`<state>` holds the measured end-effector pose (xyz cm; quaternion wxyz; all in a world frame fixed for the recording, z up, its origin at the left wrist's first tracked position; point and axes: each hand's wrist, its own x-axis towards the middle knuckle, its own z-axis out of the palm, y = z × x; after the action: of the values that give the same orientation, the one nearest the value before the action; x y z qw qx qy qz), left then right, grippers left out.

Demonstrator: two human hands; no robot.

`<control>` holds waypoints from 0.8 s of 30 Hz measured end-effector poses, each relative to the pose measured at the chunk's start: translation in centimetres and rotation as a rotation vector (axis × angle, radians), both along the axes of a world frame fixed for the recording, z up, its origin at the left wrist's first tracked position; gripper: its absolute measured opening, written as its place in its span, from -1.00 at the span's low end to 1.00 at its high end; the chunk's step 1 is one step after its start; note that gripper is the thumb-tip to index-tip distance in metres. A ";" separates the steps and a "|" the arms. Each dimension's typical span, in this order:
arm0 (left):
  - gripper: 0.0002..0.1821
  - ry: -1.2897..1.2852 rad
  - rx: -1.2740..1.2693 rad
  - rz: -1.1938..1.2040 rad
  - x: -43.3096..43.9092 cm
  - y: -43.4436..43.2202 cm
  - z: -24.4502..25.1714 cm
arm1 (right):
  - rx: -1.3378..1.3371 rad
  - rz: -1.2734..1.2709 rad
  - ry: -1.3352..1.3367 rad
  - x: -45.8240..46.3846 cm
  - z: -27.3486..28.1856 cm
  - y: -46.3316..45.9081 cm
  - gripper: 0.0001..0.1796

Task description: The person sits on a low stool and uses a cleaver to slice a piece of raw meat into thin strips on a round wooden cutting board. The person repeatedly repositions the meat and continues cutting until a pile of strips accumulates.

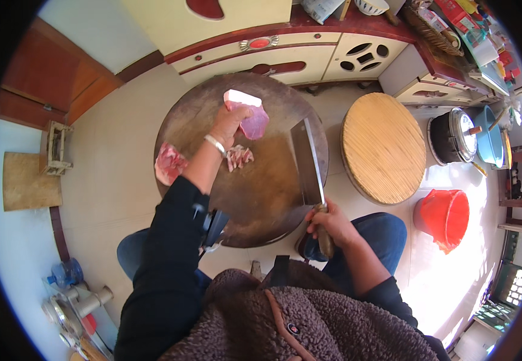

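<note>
With my left hand (230, 125) I grip a slab of raw pork (255, 121) that has a white fat edge on its far side. It is over the far part of a round wooden chopping block (265, 189). Just below that hand lies a small pile of cut pork strips (239, 158). Another chunk of raw meat (169, 163) rests at the block's left edge, partly covered by my forearm. My right hand (331, 224) is closed around the wooden handle of a cleaver (307, 167). The broad blade points away from me over the block's right side, apart from the meat.
A round wooden lid-like board (383, 149) stands right of the block. Beyond it are a lidded pot (457, 135) and a blue basin (489, 135). A red-lined bucket (443, 219) stands on the floor at right. Cream cabinets (261, 58) run along the far side.
</note>
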<state>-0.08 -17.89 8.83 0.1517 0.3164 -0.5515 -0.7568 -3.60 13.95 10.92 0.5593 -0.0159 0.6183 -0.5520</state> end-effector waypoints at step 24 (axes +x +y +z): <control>-0.46 -0.659 -0.906 0.059 18.0 14.4 -1.4 | 0.105 0.534 0.186 4.8 5.5 -0.2 -0.38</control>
<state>17.97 -3.52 7.44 0.1134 0.4546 -0.8307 -0.3006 1.22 13.70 16.41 0.6260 -0.1997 0.6685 -0.3485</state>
